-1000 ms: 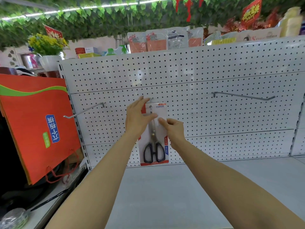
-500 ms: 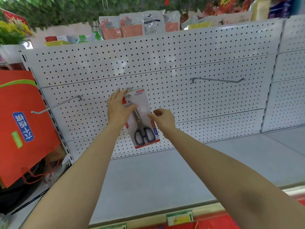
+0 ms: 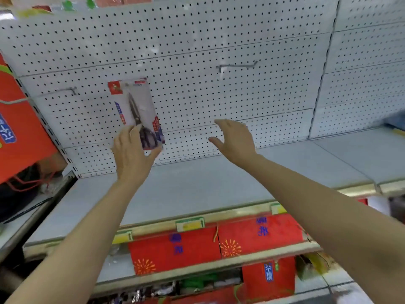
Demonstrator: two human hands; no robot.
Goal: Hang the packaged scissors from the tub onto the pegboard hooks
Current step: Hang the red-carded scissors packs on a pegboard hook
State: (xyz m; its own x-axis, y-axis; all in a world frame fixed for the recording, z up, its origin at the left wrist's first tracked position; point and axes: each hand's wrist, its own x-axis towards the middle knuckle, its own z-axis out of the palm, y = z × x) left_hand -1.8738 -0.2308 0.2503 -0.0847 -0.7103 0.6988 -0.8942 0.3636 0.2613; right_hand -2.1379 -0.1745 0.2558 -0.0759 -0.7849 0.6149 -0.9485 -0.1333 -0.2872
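Note:
The packaged scissors (image 3: 137,106), black-handled on a white and red card, hang against the white pegboard (image 3: 197,40); their hook is hidden behind the card's top. My left hand (image 3: 131,152) is at the card's lower end, with straight fingers touching its lower left and the thumb just under its bottom edge. My right hand (image 3: 235,140) is open and off the card, hovering to its right in front of the board. One bare hook (image 3: 70,89) sticks out left of the card and another bare hook (image 3: 237,66) up to the right. The tub is out of view.
A grey shelf (image 3: 208,185) runs below the pegboard, with price tags along its front edge. Red boxes (image 3: 219,242) fill the shelves underneath. A large red bag (image 3: 19,132) leans at the left end of the board.
My right hand has let go of the card and moved right. My left hand has slid from the card's top to its bottom. The view has tilted downward.

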